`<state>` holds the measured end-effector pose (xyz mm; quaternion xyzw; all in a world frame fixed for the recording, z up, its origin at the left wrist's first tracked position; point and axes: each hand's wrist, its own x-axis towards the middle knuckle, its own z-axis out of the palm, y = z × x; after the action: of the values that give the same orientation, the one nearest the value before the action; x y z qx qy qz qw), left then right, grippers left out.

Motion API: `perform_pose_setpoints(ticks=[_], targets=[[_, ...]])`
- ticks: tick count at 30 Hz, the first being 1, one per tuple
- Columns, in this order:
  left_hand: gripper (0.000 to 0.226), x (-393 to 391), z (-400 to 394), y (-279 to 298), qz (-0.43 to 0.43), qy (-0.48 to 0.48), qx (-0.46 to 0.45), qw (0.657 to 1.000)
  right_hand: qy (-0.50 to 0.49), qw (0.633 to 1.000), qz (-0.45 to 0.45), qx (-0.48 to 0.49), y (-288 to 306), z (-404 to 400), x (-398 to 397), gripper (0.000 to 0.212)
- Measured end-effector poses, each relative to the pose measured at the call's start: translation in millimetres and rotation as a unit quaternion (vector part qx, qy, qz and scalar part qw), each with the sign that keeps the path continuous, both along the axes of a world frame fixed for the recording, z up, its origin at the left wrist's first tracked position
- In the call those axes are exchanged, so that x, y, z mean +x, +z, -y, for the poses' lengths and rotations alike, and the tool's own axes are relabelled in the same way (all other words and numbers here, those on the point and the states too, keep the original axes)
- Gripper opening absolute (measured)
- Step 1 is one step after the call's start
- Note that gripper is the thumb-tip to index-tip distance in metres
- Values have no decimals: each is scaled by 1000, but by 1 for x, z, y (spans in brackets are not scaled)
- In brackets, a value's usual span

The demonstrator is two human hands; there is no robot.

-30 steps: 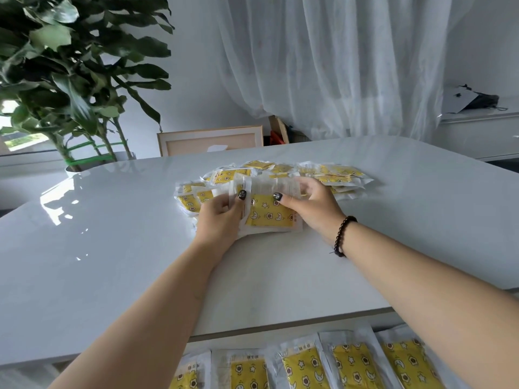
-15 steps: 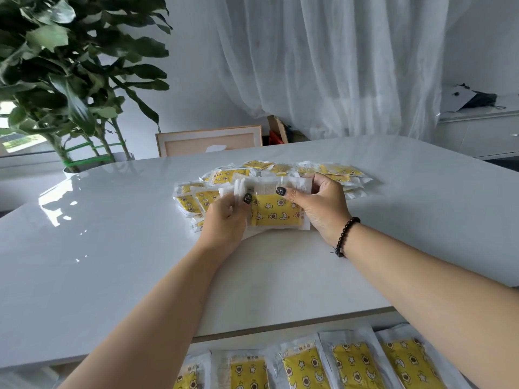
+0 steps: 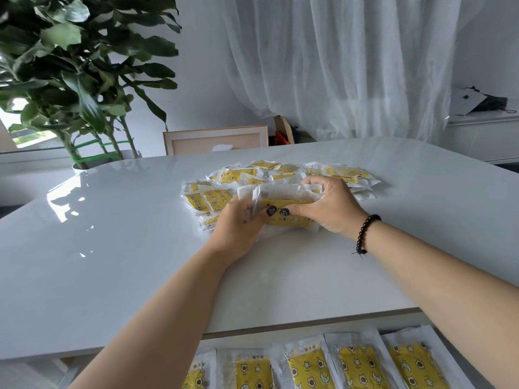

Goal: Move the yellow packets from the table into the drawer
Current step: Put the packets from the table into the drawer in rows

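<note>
Hands are gathering a stack of flat yellow star-printed packets in clear wrappers [image 3: 283, 204] on the glossy white table [image 3: 112, 248], tilting it more on edge than half a second ago, thumbs now nearly touching. Her left hand [image 3: 238, 231] is pinching the stack's left end, fingers curled behind; her right hand [image 3: 328, 206], wearing a black beaded bracelet [image 3: 366, 234], is curling over its top. Loose packets [image 3: 337, 175] are lying just behind. Below the table edge, the open drawer [image 3: 280, 336] is holding a row of packets [image 3: 309, 369].
</note>
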<state>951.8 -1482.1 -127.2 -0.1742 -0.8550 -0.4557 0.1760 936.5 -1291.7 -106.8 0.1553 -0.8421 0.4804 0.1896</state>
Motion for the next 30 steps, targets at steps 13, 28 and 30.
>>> perform_pose_setpoints(ticks=[13,28,30], targets=[[10,18,-9,8,33,72,-31,996,-23,840,-117,530,20,7,36,19],[15,133,51,71,102,152,53,982,53,993,102,5,40,26,177,19],[12,158,66,74,110,158,35,981,79,984,160,5,19,33,199,18]])
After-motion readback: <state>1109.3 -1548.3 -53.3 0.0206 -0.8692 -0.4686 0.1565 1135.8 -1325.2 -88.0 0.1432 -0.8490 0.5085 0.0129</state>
